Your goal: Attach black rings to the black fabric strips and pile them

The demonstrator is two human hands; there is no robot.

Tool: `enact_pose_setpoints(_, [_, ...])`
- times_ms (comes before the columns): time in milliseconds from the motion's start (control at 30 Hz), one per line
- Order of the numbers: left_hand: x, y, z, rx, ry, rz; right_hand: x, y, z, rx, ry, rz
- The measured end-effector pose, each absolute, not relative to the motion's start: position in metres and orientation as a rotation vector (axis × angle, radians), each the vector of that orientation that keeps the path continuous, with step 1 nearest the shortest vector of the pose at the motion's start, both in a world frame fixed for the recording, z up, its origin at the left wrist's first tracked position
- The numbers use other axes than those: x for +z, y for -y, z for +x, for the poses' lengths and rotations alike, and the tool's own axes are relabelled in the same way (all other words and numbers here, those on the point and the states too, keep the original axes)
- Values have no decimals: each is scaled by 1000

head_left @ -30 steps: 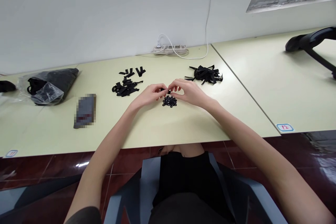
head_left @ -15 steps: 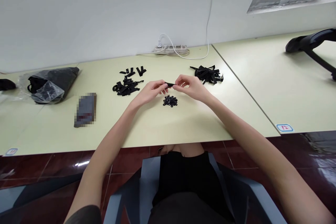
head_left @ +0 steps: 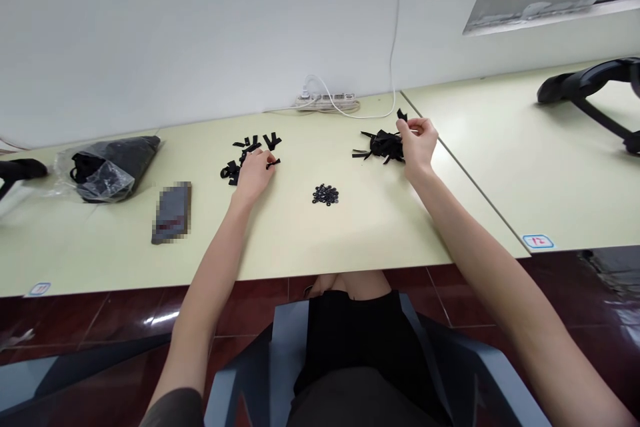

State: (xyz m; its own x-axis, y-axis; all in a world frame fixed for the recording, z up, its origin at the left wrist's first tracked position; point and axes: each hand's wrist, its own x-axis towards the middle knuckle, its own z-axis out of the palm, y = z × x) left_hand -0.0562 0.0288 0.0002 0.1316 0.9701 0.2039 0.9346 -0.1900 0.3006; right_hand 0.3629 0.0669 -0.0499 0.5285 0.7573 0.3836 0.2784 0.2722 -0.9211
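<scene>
My right hand [head_left: 419,143] pinches a short black fabric strip [head_left: 402,115] between thumb and fingers, raised at the far edge of the right pile of black strips [head_left: 384,145]. My left hand [head_left: 256,175] rests over the left pile of black strips [head_left: 230,171], its fingers bent down and partly hidden. One strip [head_left: 273,163] sticks out beside its thumb; whether the hand grips it is unclear. Between the hands lies a small heap of black ring-shaped pieces [head_left: 326,195] on the pale table.
A clear plastic bag with black material [head_left: 117,170] and a blurred flat object [head_left: 171,212] lie on the left. Against the wall sits a power strip [head_left: 325,102] with a white cable. A black stand [head_left: 590,90] occupies the right table.
My hands have parted from the middle, where both held a black piece. The left went to the left pile, and the right moved to the right pile and lifted a strip.
</scene>
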Motion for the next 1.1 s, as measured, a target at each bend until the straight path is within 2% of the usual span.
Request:
enact_pose_setpoints(500, [1, -29, -47, 700, -1984, 2137, -32, -48, 337, 382, 1160, -1207])
enact_pose_setpoints(700, [9, -25, -26, 1026, -1520, 1867, -22, -28, 309, 539, 1417, -1115])
enact_pose_setpoints(900, [17, -5, 11, 1039, -1111, 1646, -17, 5, 273, 715, 1914, -961])
enact_pose_setpoints(1100, [14, 1, 21, 1027, -1022, 1559, -10, 18, 264, 814, 2054, -885])
